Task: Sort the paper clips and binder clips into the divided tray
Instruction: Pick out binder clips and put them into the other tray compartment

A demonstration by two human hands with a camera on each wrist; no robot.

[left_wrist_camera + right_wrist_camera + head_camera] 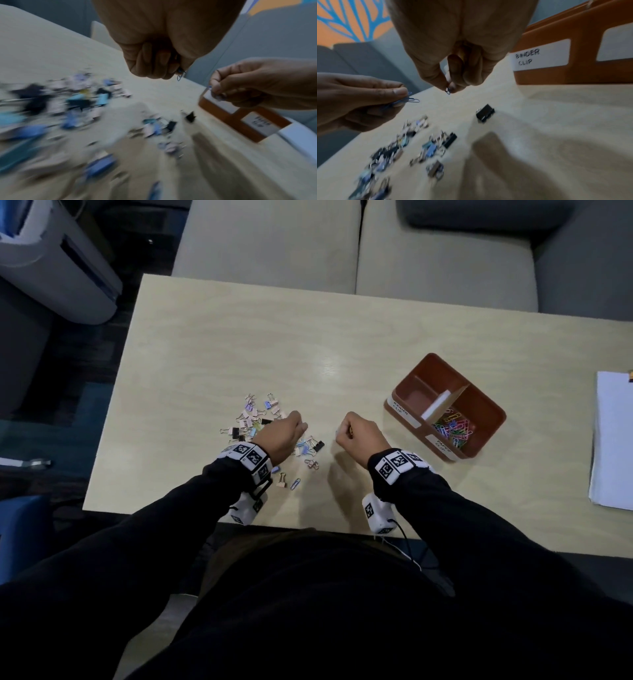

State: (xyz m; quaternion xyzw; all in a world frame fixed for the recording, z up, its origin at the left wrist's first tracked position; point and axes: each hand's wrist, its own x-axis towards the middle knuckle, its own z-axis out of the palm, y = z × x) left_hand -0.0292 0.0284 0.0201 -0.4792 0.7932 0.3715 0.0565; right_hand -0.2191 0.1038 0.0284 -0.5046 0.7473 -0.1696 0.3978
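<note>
A loose pile of pastel and black binder clips (255, 419) lies on the table left of centre. Just above its right side, my left hand (301, 426) pinches blue paper clips (412, 100) between thumb and forefinger. A little to the right, my right hand (342, 433) is curled and pinches a small blue paper clip (448, 91) at its fingertips. The brown divided tray (397, 402) stands further right. Its near compartment holds several coloured paper clips (454, 429); the far one, labelled BINDER CLIP (528, 56), shows only a white card.
A black binder clip (485, 113) lies alone between the pile and the tray. A single paper clip (295, 483) and a few binder clips sit near the table's front edge. A stack of white paper (613, 440) lies at the far right. Sofa cushions stand beyond the table.
</note>
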